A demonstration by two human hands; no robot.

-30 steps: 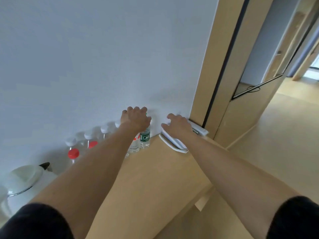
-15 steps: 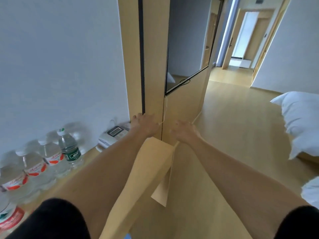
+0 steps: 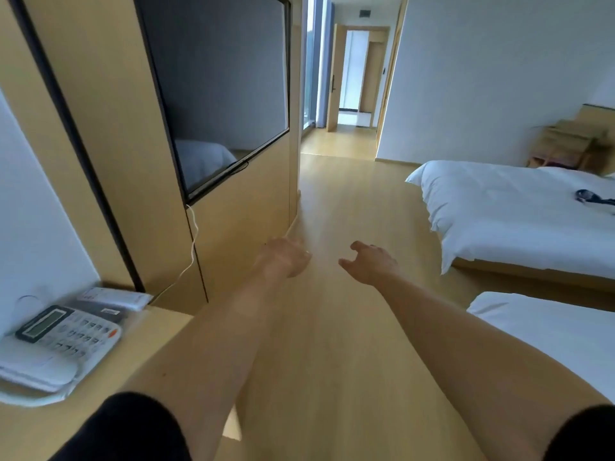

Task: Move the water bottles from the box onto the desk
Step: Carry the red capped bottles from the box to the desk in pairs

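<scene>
Fingers of the right hand are spread loose and empty; the left hand hangs half-curled, also empty. Both have swung off the worktop, past the telephone, toward open floor. Bottles are out of sight now, the box unseen; I judge another fetch. Beyond the telephone, beds flank the path.

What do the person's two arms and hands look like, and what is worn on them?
Both arms are bare from the upper arm down, each with a short black sleeve at the bottom edge of the view. The left hand and right hand wear no gloves. No watch, bracelet or cable shows on either wrist. A small pale spot on a left finger might be a ring, but it is too blurred to tell.
</scene>
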